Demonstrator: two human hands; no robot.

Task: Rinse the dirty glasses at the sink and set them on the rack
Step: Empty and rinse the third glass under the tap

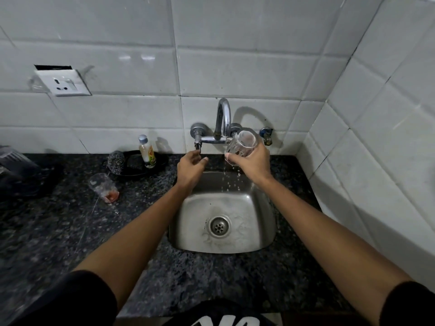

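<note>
Clear glass (242, 144) in the right hand (253, 164); silver steel sink (259, 208) below; black-and-grey speckled counter (58, 231); left of the left hand (189, 170), clear glass with orange-red residue (104, 187); white tiles (235, 67).

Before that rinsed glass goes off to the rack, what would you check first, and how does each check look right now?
1. Grip on the glass: the right hand wraps around the held glass. Ok.
2. Glass drained: water drips from it into the sink. Not ok.
3. Glass clean: a faint reddish tint shows inside, maybe only the hand behind. Cannot tell.
4. Tap off: the left hand is at the tap handle; no stream shows at the spout. Cannot tell.
5. Rack free: a dark object sits at the far left edge; whether it is the rack is unclear. Cannot tell.
6. Work left: a second glass with red residue stands on the counter. Not ok.
</note>
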